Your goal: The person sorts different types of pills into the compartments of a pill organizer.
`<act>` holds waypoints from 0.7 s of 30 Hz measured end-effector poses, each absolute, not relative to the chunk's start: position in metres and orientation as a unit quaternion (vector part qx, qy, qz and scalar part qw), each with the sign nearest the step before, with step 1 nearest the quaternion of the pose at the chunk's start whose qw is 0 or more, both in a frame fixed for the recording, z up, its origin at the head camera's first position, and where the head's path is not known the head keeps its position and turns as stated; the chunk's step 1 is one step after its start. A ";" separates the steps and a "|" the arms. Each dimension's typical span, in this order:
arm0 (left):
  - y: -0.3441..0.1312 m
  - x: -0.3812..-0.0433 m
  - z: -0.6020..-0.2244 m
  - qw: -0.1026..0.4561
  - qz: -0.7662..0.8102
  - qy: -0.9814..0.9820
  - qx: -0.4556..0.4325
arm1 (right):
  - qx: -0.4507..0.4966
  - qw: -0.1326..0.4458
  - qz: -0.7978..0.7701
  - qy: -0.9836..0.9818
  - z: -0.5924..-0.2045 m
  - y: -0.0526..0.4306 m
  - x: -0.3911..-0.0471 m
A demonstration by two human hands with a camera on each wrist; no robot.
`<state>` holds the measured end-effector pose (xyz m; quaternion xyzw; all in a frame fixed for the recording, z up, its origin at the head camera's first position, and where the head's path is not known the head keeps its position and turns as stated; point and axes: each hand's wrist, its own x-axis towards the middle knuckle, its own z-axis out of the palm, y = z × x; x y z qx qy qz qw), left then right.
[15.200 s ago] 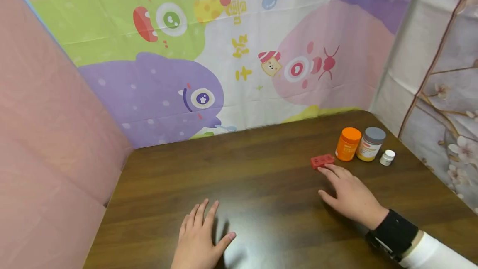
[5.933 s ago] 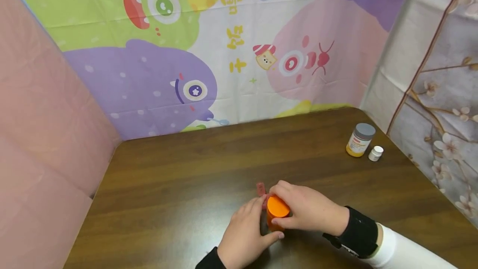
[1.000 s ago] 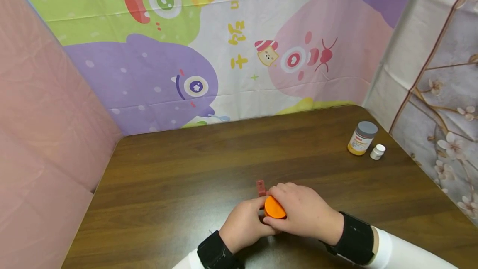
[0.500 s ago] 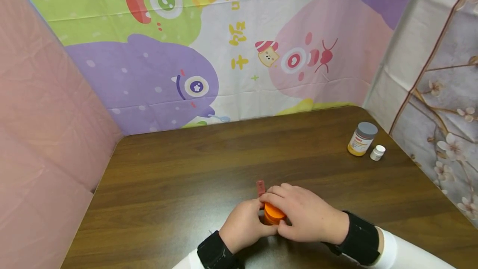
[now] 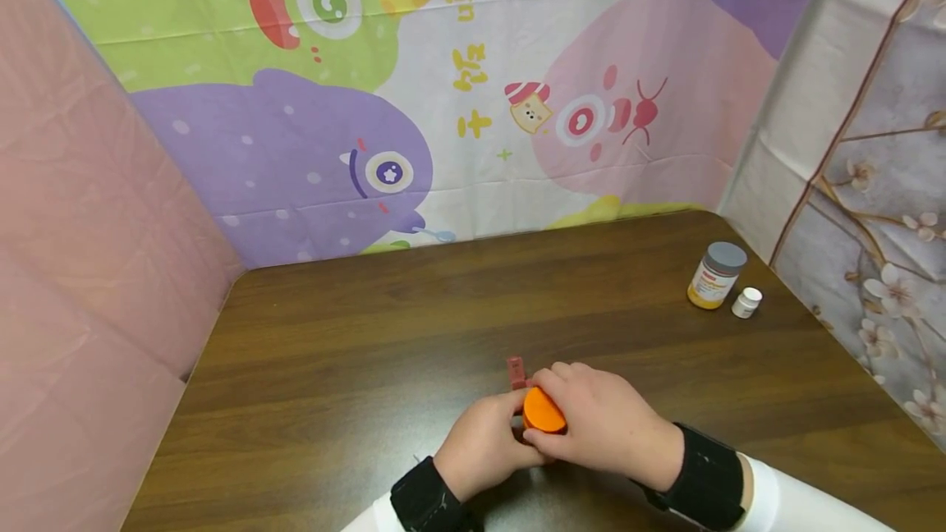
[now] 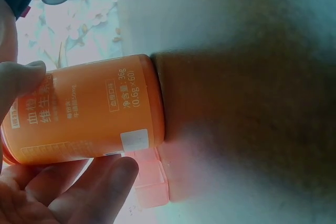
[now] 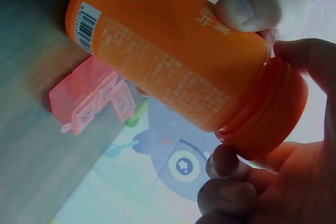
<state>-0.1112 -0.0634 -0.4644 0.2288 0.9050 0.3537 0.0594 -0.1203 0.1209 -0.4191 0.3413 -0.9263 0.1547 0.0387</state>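
Note:
My left hand (image 5: pixel 482 446) grips the body of an orange supplement bottle (image 6: pixel 89 111), thumb on one side and fingers on the other. My right hand (image 5: pixel 609 425) holds its orange screw lid (image 5: pixel 544 411), thumb and fingertips curled round the rim. In the right wrist view the lid sits at the bottle's mouth, and a barcode shows near the base. Just behind the bottle on the table lies a translucent red pill organizer (image 7: pixel 79 93), with flaps standing open. Most of the organizer is hidden by the hands in the head view.
At the table's back right stand a jar with a grey lid (image 5: pixel 717 275) and a small white bottle (image 5: pixel 747 302). A patterned cloth (image 5: pixel 473 187) hangs along the back edge of the brown wooden table (image 5: pixel 332 335); more cloth hangs at both sides.
The orange bottle and pill organizer have come from the back right to the front middle. Over the last second my right hand turned on the lid and swung back; the left stayed put.

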 end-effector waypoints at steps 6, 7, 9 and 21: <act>-0.064 -0.111 -0.464 0.049 0.343 0.909 0.234 | 0.385 0.049 0.139 -0.911 -0.416 0.121 -0.120; -0.064 -0.111 -0.465 0.050 0.343 0.908 0.233 | 0.391 0.051 0.138 -0.908 -0.416 0.122 -0.120; -0.065 -0.110 -0.465 0.054 0.345 0.908 0.231 | 0.404 0.052 0.141 -0.902 -0.416 0.122 -0.121; -0.065 -0.109 -0.466 0.040 0.356 0.903 0.236 | 0.460 0.018 0.147 -0.875 -0.414 0.129 -0.127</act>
